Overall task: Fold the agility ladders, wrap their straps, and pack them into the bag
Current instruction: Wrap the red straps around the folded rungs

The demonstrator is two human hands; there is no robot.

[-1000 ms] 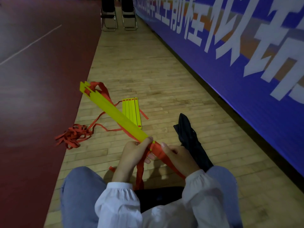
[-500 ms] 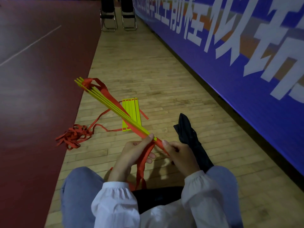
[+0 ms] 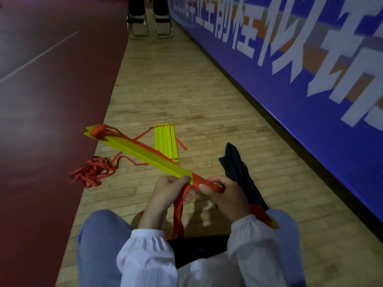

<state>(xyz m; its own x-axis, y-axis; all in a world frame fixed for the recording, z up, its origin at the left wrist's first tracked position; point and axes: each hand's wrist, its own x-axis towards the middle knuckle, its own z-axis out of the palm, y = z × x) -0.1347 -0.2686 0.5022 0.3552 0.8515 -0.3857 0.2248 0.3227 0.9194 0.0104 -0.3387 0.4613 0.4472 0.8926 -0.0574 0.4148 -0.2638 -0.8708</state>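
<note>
The yellow rung bundle (image 3: 143, 151) shows its flat face again (edge-on half a second ago), so another turn of red strap (image 3: 200, 180) sits round its near end. Your left hand (image 3: 170, 190) grips that end, held above the floor; your right hand (image 3: 227, 196) pinches the strap taut. The second folded ladder (image 3: 166, 141) and black bag (image 3: 238, 172) lie just beyond; packing looks some way off.

Rungs (image 3: 145, 154) look like smooth yellow plastic, a bit shiny. Straps (image 3: 93, 172) are flat red woven cloth, matt. Bag (image 3: 240, 172) is dark, limp fabric. Floor (image 3: 186, 96) is pale wood strips with a slight sheen; the red court (image 3: 41, 100) at left looks smooth and glossy.
</note>
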